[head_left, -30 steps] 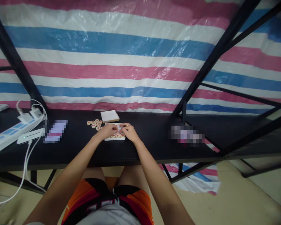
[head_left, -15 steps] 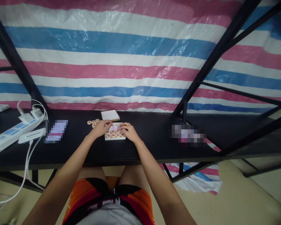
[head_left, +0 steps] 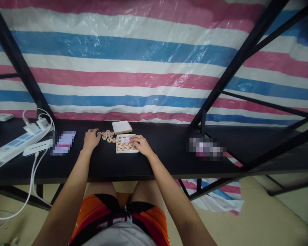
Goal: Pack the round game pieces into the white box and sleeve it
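My left hand point(head_left: 91, 139) is at the left end of a loose group of round Chinese chess pieces point(head_left: 109, 136) with red characters. Its thumb and fingertips close around the leftmost piece point(head_left: 99, 133), which is partly covered. A small white box point(head_left: 127, 151) stands just right of the group, holding more pieces in rows. Over its right rim lies my right hand point(head_left: 142, 145), fingers bent and gripping that side, the fingertips reaching inside. A pale strip, perhaps clear wrapping point(head_left: 124, 140), crosses the pieces in the box; its right end is under my fingers.
Behind the box lies its white lid point(head_left: 122, 127). To the left are a blurred-out phone point(head_left: 64, 142), a power strip point(head_left: 20, 143) with plugs and white cables point(head_left: 32, 171). A blurred-out object point(head_left: 206, 148) sits to the right. Black frame bars point(head_left: 218, 89) slant up at both sides.
My left hand has left the box and moved left to the far side of the loose pieces, uncovering more of them. My right hand has stayed at the box's right side.
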A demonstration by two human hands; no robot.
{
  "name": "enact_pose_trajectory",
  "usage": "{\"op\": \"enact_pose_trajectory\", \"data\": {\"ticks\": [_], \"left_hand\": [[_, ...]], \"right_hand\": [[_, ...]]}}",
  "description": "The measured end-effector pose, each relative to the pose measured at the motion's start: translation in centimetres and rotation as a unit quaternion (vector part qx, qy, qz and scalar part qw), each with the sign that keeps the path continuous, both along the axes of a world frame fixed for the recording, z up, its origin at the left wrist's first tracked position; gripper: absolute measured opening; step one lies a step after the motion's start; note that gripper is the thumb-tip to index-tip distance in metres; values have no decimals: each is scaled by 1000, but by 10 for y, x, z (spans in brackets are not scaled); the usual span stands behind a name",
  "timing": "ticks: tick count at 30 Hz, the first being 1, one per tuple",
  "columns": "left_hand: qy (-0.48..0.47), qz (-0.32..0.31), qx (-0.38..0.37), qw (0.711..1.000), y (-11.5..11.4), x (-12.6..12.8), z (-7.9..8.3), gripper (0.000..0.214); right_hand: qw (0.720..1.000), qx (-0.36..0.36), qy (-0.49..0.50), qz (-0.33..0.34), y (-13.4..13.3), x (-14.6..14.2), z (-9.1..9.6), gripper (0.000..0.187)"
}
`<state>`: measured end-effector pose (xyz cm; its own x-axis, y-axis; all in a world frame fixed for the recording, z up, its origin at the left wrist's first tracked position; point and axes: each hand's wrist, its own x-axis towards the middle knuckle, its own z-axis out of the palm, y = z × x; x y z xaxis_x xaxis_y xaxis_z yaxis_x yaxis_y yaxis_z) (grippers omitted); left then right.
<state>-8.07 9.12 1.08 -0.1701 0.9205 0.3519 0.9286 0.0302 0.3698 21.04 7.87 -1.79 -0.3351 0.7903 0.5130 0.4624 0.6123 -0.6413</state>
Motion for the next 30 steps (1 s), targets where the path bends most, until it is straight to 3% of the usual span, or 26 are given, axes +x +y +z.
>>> {"op": "enact_pose_trajectory", "data": {"ticks": [9, 19, 23, 26, 30], "left_hand": [[31, -39, -74, 996, 4, -4, -8, 41], [29, -9, -65, 997, -2, -1, -3, 25], [-3, -2, -14, 1000, -5, 3, 4, 23], [-63, -72, 44, 994, -10, 17, 9, 23], [-120, -245, 43, 961, -19, 50, 10, 27]], "right_hand": [[1000, -7, -8, 10, -4, -3, 5, 28], [1000, -24, -3, 9, -6, -3, 7, 28], [1000, -5, -9, -14, -4, -3, 6, 27], [998, 30, -41, -40, -5, -5, 6, 23], [993, 80, -79, -40, -13, -9, 13, 22]]}}
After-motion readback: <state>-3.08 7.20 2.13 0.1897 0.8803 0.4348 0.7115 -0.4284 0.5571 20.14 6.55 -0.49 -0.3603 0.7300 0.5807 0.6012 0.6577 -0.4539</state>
